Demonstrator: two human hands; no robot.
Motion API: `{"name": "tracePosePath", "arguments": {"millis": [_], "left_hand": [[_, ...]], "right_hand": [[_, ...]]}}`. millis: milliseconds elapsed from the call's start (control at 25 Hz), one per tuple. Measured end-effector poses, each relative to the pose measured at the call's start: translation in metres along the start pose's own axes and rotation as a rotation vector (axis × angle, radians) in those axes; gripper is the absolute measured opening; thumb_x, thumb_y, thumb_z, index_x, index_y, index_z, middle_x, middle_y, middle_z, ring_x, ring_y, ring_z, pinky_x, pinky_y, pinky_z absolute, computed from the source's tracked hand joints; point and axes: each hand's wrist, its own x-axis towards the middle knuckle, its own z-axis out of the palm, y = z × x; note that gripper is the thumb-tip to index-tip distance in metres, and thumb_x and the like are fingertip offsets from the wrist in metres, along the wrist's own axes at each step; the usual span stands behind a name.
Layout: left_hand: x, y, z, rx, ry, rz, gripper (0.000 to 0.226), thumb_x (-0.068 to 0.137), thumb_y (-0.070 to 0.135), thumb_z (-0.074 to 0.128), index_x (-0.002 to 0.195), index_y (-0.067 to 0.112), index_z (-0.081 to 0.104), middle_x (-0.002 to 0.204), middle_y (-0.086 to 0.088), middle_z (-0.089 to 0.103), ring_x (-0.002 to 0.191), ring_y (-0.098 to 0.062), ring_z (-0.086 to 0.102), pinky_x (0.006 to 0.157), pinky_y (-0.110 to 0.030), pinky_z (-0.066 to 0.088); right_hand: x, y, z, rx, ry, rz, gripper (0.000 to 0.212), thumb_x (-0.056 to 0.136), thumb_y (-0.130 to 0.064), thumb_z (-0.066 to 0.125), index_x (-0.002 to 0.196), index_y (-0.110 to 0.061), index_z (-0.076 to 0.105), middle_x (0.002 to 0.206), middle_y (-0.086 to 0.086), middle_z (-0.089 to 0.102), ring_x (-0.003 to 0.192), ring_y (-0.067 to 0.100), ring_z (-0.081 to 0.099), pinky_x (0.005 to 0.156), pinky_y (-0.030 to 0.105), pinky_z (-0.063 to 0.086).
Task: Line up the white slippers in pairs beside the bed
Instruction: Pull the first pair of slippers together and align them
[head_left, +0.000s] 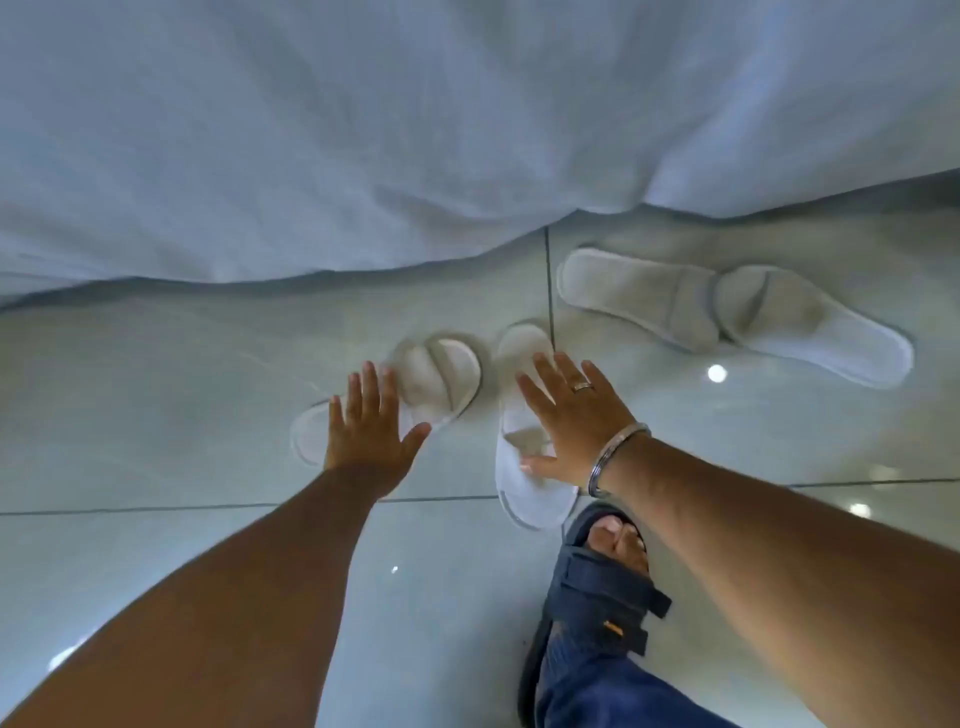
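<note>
Several white slippers lie on the pale tiled floor beside the bed (363, 156). My left hand (366, 431) hovers flat, fingers spread, over a slanted slipper (441, 374) near the middle, which looks blurred. My right hand (569, 415), wearing a ring and bangle, rests open on a slipper (524, 488) that points toward the bed. Further right, two more slippers, one (639, 296) overlapping the other (821, 332), lie askew with their toe ends meeting.
White bedding hangs down to the floor across the top of the view. My foot in a dark blue sandal (597, 597) stands just below the right-hand slipper. Glossy floor tiles (156, 395) stretch to the left and lower right.
</note>
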Motion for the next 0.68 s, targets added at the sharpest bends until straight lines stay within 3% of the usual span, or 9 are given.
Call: {"name": "tracePosePath", "arguments": {"millis": [80, 200, 360, 520, 680], "left_hand": [[0.009, -0.015, 0.04, -0.068, 0.128, -0.039, 0.086, 0.092, 0.064, 0.025, 0.158, 0.011, 0.009, 0.165, -0.021, 0.003, 0.151, -0.04, 0.004, 0.12, -0.058, 0.012], [0.015, -0.026, 0.078, -0.075, 0.249, 0.007, 0.084, 0.091, 0.065, 0.03, 0.158, 0.019, 0.009, 0.165, -0.019, 0.006, 0.152, -0.038, 0.001, 0.12, -0.057, 0.005], [0.02, -0.026, 0.079, -0.081, 0.335, 0.056, 0.077, 0.092, 0.063, 0.032, 0.153, 0.018, 0.025, 0.164, -0.021, 0.015, 0.151, -0.041, 0.009, 0.119, -0.06, 0.009], [0.016, -0.026, 0.079, -0.084, 0.342, 0.081, 0.068, 0.093, 0.063, 0.034, 0.145, 0.02, 0.039, 0.162, -0.023, 0.019, 0.149, -0.043, 0.014, 0.117, -0.063, 0.012], [0.015, -0.031, 0.07, -0.096, 0.273, 0.136, 0.058, 0.096, 0.058, 0.032, 0.147, 0.028, 0.035, 0.163, -0.022, 0.012, 0.15, -0.042, 0.008, 0.118, -0.061, 0.006]], "right_hand": [[0.03, -0.009, 0.034, 0.024, 0.0, 0.016, 0.099, 0.081, -0.068, 0.044, 0.152, -0.016, -0.003, 0.162, 0.015, -0.007, 0.148, 0.033, -0.003, 0.119, 0.05, 0.003], [0.054, -0.016, 0.069, 0.072, 0.101, 0.09, 0.093, 0.083, -0.062, 0.043, 0.152, -0.014, 0.002, 0.162, 0.014, -0.003, 0.148, 0.032, -0.002, 0.119, 0.046, 0.005], [0.058, -0.014, 0.08, 0.05, 0.139, 0.108, 0.091, 0.085, -0.062, 0.038, 0.152, -0.013, -0.001, 0.162, 0.014, -0.003, 0.148, 0.034, -0.003, 0.119, 0.045, 0.003], [0.051, -0.026, 0.069, 0.045, 0.151, 0.169, 0.089, 0.085, -0.054, 0.052, 0.152, -0.012, 0.011, 0.161, 0.017, 0.008, 0.147, 0.037, 0.008, 0.119, 0.048, 0.01], [0.025, -0.052, 0.066, 0.109, 0.088, 0.302, 0.083, 0.085, -0.05, 0.053, 0.15, -0.014, 0.018, 0.159, 0.02, 0.013, 0.144, 0.041, 0.017, 0.116, 0.05, 0.021]]}}
